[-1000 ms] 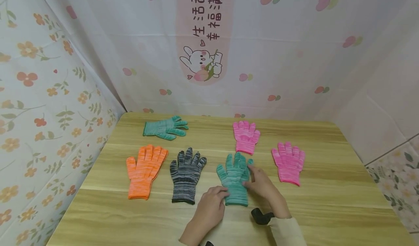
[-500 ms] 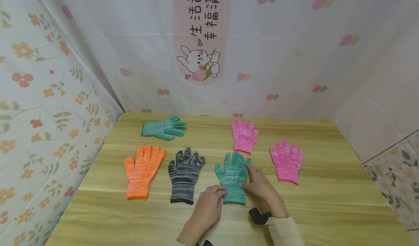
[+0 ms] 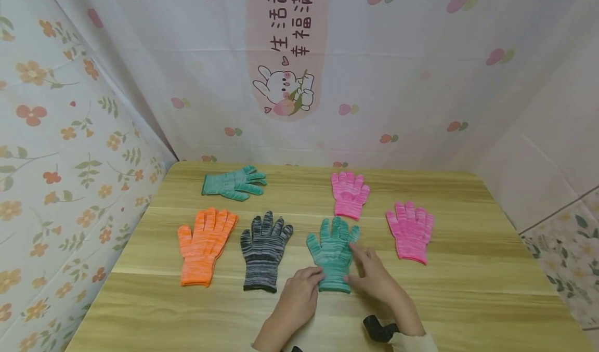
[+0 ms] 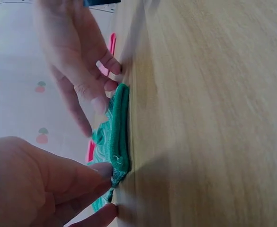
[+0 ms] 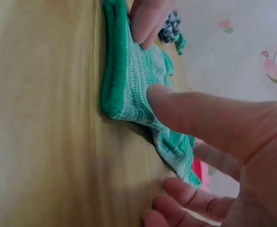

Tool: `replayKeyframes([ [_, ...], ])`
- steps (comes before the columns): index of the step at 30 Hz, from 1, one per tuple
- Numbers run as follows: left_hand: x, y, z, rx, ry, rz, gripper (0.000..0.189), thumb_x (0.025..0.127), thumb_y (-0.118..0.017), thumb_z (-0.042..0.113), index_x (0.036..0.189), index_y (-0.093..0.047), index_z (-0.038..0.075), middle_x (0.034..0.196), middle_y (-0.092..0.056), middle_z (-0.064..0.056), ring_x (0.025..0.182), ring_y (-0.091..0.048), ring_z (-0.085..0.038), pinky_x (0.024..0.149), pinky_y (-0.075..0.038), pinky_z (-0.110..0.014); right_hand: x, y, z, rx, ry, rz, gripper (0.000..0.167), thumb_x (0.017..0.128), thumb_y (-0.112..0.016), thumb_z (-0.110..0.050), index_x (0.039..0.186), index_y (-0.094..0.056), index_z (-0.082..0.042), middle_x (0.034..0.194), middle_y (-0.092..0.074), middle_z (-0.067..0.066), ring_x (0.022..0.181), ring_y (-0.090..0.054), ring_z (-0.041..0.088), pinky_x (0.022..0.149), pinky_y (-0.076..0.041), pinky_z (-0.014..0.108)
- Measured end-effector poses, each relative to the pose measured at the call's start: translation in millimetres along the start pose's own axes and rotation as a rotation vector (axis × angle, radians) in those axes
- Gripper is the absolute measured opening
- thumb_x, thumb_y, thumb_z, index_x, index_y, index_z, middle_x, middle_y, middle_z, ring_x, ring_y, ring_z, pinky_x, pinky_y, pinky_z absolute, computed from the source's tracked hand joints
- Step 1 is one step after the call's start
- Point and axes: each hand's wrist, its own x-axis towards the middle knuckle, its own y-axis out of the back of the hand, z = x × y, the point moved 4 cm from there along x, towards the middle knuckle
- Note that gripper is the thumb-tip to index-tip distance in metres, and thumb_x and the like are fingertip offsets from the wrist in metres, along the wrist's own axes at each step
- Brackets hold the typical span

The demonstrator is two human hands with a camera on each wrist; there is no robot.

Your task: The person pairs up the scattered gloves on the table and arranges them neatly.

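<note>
A teal-green knit glove [image 3: 334, 258] lies on the table, fingers pointing away and cuff toward me. My left hand [image 3: 299, 295] holds the cuff's left corner with curled fingers; in the left wrist view its fingertips [image 4: 104, 169] meet the cuff edge. On the opposite side, my right hand [image 3: 374, 276] is spread beside the glove, index fingertip at the base of its outer finger. In the right wrist view my right thumb [image 5: 162, 97] touches the knit surface, while the other fingers are near the tabletop. Part of the glove's right edge is hidden.
A black-grey glove [image 3: 265, 253] and an orange glove [image 3: 203, 248] lie to the left. Another teal-green glove [image 3: 234, 183] lies sideways at the back left. Two pink gloves [image 3: 350, 196] lie at the back and right. A printed curtain [image 3: 398, 81] hangs behind the table [image 3: 468, 289].
My right hand has let go of the glove's outer finger and drawn back slightly toward me. That finger now lies straighter and spread out. My left hand stays at the cuff.
</note>
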Motion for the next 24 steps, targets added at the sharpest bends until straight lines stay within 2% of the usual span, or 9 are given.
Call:
replayKeyframes([
  [3, -0.1, 0.2, 1.3, 0.009, -0.002, -0.007, 0.03, 0.09, -0.053, 0.008, 0.118, -0.063, 0.009, 0.127, -0.057, -0.002, 0.119, -0.052, -0.023, 0.089, -0.046, -0.045, -6.9, -2, 0, 0.025, 0.015, 0.013, 0.064, 0.076, -0.075, -0.016, 0.134, -0.049, -0.008, 0.1, -0.041, 0.01, 0.086, -0.038, 0.019, 0.068, -0.038, 0.026],
  [5, -0.1, 1.7, 2.7, 0.012, -0.004, -0.011, 0.029, 0.09, -0.054, 0.008, 0.118, -0.064, 0.009, 0.127, -0.058, -0.003, 0.118, -0.052, -0.024, 0.089, -0.046, -0.046, -10.8, -4, -1, 0.032, 0.014, 0.033, 0.057, 0.077, -0.075, -0.013, 0.129, -0.054, -0.009, 0.097, -0.04, 0.008, 0.082, -0.034, 0.017, 0.064, -0.033, 0.023],
  [9, 3.6, 8.7, 4.0, -0.017, -0.01, -0.009, 0.029, 0.091, -0.052, 0.009, 0.119, -0.063, 0.009, 0.125, -0.058, -0.004, 0.116, -0.054, -0.025, 0.089, -0.047, -0.046, -18.0, -8, -4, -0.011, 0.011, 0.096, 0.05, 0.076, -0.074, -0.011, 0.124, -0.059, -0.01, 0.105, -0.045, 0.009, 0.093, -0.04, 0.02, 0.073, -0.038, 0.027],
  [12, 9.9, 19.5, 1.5, -0.056, -0.019, 0.027, 0.03, 0.093, -0.049, 0.01, 0.12, -0.062, 0.01, 0.125, -0.059, -0.005, 0.115, -0.054, -0.026, 0.091, -0.047, -0.045, -22.7, -11, -7, -0.052, 0.009, 0.129, 0.048, 0.076, -0.075, -0.012, 0.122, -0.061, -0.011, 0.109, -0.046, 0.01, 0.102, -0.042, 0.025, 0.081, -0.041, 0.035],
  [15, 18.3, 38.0, -6.1, -0.083, -0.032, 0.12, 0.031, 0.093, -0.048, 0.009, 0.121, -0.061, 0.01, 0.125, -0.058, -0.007, 0.117, -0.054, -0.027, 0.094, -0.047, -0.043, -25.9, -13, -10, -0.084, 0.018, 0.145, 0.046, 0.075, -0.075, -0.013, 0.12, -0.062, -0.011, 0.108, -0.046, 0.009, 0.103, -0.041, 0.026, 0.082, -0.041, 0.037],
  [17, 25.2, 55.6, -15.2, -0.092, -0.017, 0.197, 0.031, 0.093, -0.049, 0.009, 0.121, -0.06, 0.009, 0.126, -0.058, -0.008, 0.118, -0.052, -0.028, 0.096, -0.045, -0.044, -27.1, -13, -11, -0.096, 0.026, 0.155, 0.044, 0.076, -0.075, -0.014, 0.118, -0.063, -0.011, 0.108, -0.047, 0.009, 0.101, -0.041, 0.026, 0.08, -0.041, 0.036],
  [20, 38.5, 85.5, -38.1, -0.109, 0.04, 0.295, 0.032, 0.092, -0.05, 0.007, 0.122, -0.059, 0.007, 0.127, -0.056, -0.012, 0.12, -0.05, -0.032, 0.095, -0.045, -0.047, -27.2, -12, -11, -0.1, 0.033, 0.172, 0.042, 0.077, -0.074, -0.015, 0.117, -0.064, -0.011, 0.109, -0.048, 0.01, 0.1, -0.042, 0.025, 0.079, -0.041, 0.036],
  [22, 47.5, 105.3, -59.2, -0.125, 0.11, 0.307, 0.033, 0.092, -0.049, 0.008, 0.125, -0.056, 0.004, 0.129, -0.053, -0.017, 0.121, -0.047, -0.035, 0.093, -0.045, -0.049, -26.7, -12, -9, -0.097, 0.03, 0.175, 0.04, 0.078, -0.074, -0.017, 0.117, -0.064, -0.012, 0.11, -0.048, 0.01, 0.101, -0.043, 0.025, 0.08, -0.042, 0.037],
  [24, 55.8, 122.1, -84.5, -0.128, 0.187, 0.283, 0.037, 0.093, -0.044, 0.008, 0.129, -0.051, 0.002, 0.132, -0.048, -0.022, 0.12, -0.046, -0.038, 0.091, -0.045, -0.051, -26.2, -12, -8, -0.09, 0.032, 0.171, 0.039, 0.079, -0.073, -0.019, 0.117, -0.064, -0.012, 0.11, -0.048, 0.01, 0.102, -0.044, 0.026, 0.081, -0.042, 0.038],
])
